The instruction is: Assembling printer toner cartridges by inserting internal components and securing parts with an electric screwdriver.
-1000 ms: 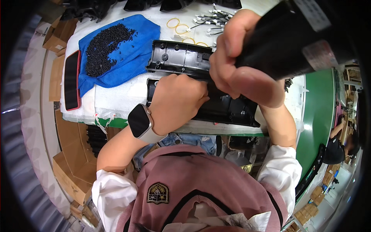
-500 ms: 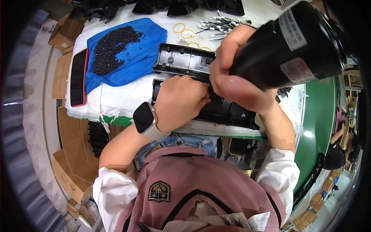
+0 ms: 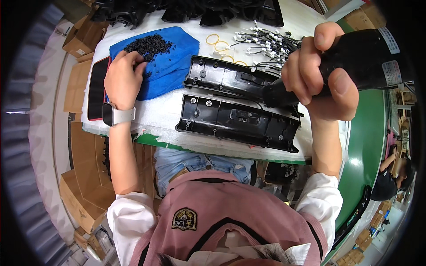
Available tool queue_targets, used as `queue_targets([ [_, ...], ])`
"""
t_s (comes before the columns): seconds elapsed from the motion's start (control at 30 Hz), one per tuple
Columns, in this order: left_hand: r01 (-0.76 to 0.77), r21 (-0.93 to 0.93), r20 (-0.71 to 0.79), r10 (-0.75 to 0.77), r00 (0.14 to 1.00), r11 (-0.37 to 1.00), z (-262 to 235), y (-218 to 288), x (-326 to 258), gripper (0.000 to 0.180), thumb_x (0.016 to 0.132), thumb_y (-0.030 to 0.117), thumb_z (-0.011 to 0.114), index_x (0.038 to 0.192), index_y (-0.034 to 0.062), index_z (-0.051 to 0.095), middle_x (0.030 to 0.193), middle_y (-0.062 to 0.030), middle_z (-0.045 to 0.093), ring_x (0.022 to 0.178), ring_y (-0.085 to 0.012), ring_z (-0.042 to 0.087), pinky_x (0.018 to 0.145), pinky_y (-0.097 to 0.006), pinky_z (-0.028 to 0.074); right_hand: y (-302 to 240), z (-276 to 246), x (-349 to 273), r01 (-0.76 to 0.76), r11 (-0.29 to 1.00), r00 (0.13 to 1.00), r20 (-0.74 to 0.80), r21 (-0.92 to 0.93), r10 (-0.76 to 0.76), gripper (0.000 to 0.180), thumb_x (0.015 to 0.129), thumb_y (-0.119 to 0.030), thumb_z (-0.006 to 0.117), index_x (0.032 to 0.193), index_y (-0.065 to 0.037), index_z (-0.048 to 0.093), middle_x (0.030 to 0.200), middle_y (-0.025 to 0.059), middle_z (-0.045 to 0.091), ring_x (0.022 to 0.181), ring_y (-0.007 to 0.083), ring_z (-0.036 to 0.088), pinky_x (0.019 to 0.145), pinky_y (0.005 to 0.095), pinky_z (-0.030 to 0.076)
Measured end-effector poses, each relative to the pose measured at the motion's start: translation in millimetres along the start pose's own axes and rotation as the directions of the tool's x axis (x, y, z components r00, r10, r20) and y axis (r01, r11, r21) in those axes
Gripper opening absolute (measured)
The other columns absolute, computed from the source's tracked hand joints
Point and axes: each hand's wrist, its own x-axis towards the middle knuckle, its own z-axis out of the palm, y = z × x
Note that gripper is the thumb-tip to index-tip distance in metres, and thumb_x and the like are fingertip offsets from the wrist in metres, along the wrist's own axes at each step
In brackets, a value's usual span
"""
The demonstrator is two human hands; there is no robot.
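Note:
My left hand (image 3: 124, 80), with a watch on its wrist, reaches over the blue cloth (image 3: 177, 66). Its bent fingertips are at the edge of a heap of small black screws (image 3: 153, 45); whatever they pinch is hidden. A black electric screwdriver (image 3: 366, 57) is gripped in my right hand (image 3: 321, 73), its narrower end slanting down to the left over two long black plastic housings. The nearer housing (image 3: 213, 117) lies with its hollow side up along the table's front edge. Just behind it, the farther housing (image 3: 219, 75) is partly covered by the tool's tip.
A phone in a red case (image 3: 96, 88) lies left of the cloth. Yellow rubber bands (image 3: 219, 45) and a bunch of black cables with white connectors (image 3: 270, 42) are behind the housings. More black plastic parts (image 3: 217, 13) line the back. Another person (image 3: 386, 184) is far right.
My left hand has left the nearer housing and moved left to the screws. My right hand has shifted right with the screwdriver, uncovering more of both housings.

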Motion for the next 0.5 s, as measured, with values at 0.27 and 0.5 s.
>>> queue_targets([
  [0.27, 0.010, -0.092, -0.079, -0.018, 0.997, 0.996, 1.4, 6.6, 1.0, 0.004, 0.079, 0.010, 0.066, 0.079, 0.0060, 0.065, 0.078, -0.0088, 0.061, 0.071, -0.0291, 0.061, 0.061, -0.038, 0.048, 2.7, -2.9, -2.3, 0.002, 1.000, 1.000, -0.003, 0.009, -0.002, 0.043, 0.084, -0.033, 0.056, 0.114, -0.006, 0.041, 0.059, -0.0042, 0.042, 0.043, 0.0078, 0.043, 0.049, 0.0250, 0.039],
  [0.5, -0.062, -0.090, -0.300, 0.032, 0.953, 0.994, 4.6, 3.8, 2.5, 0.008, 0.082, 0.012, 0.062, 0.078, 0.0044, 0.064, 0.072, -0.0099, 0.062, 0.063, -0.0305, 0.060, 0.057, -0.038, 0.048, 0.6, -3.0, -0.6, -0.007, 1.000, 1.000, -0.021, 0.005, 0.007, 0.043, 0.086, -0.034, 0.054, 0.117, -0.006, 0.042, 0.061, -0.0045, 0.041, 0.045, 0.0080, 0.043, 0.051, 0.0262, 0.038],
])
